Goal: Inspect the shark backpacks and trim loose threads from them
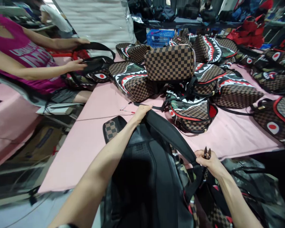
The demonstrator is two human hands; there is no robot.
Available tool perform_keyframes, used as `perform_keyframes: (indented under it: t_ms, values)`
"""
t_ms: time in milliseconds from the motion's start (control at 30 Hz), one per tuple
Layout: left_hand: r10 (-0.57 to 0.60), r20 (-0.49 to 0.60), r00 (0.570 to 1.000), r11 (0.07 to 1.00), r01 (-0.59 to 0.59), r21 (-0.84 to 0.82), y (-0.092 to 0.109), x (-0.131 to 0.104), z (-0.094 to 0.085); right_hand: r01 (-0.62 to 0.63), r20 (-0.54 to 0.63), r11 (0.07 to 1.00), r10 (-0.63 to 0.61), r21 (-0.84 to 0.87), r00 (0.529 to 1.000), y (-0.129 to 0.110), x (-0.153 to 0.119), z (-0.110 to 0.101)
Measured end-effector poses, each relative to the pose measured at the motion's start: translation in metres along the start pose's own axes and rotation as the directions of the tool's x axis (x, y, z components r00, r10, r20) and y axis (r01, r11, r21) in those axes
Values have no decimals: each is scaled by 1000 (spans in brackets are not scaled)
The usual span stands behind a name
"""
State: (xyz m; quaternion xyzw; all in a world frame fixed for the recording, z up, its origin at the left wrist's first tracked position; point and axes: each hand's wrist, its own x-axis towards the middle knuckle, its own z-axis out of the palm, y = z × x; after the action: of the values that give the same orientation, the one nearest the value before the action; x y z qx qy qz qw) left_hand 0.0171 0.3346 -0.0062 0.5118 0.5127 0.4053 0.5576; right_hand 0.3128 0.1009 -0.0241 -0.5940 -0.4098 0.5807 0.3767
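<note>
A black backpack (142, 171) with checkered and camouflage side panels lies before me, its padded back facing up. One of its black shoulder straps (171, 131) is stretched between my two hands. My left hand (142, 113) pinches the strap's upper end, near the top of the backpack. Lower down on the right, my right hand (207, 161) grips the strap's other end, and small dark thread snips (207, 152) stick up from between its fingers. A checkered flap (111, 130) shows at the backpack's left side.
Checkered bags with shark-mouth prints (133, 80) are piled across the pink table (85, 136). A red-tipped tool (128, 111) lies beyond the backpack. At the left, a person in a magenta top (38, 57) handles another bag's black straps. A blue crate (160, 38) stands behind.
</note>
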Motion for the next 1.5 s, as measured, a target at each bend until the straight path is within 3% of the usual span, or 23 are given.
perform_keyframes:
  t_ms: [133,300,500,700,933,1267,1333,1367,1433,1467,1500]
  values:
    - [84,-21,996,995,-83,52,-3,1,1,-14,-20,995,16,101,1000,-1,-3,0]
    - [107,-1,994,987,-106,121,-2,1,3,-6,-4,995,6,99,1000,-2,-7,-4]
    - [123,40,992,978,-128,162,-2,-2,8,106,181,994,-106,9,978,-30,9,20]
    - [177,63,982,962,-186,201,-6,-7,3,104,106,991,-113,84,988,-37,22,36]
    - [209,78,975,940,-223,257,-8,-9,3,78,210,989,-103,125,972,-33,15,32]
    - [226,53,973,908,-230,350,-1,-12,7,82,172,974,-119,209,978,-38,13,39]
    - [304,-23,953,879,-271,391,3,-25,12,82,141,974,-113,210,984,-39,11,42]
    - [365,-110,924,858,-289,424,4,-36,16,89,124,974,-116,207,985,-40,9,44]
    - [452,-326,830,841,-275,466,3,-69,29,113,86,975,-132,193,988,-43,5,48]
    - [441,-410,798,859,-243,450,1,-90,38,130,68,975,-145,182,987,-44,3,50]
    - [359,-423,832,905,-198,378,-3,-113,48,148,53,974,-159,170,986,-45,1,52]
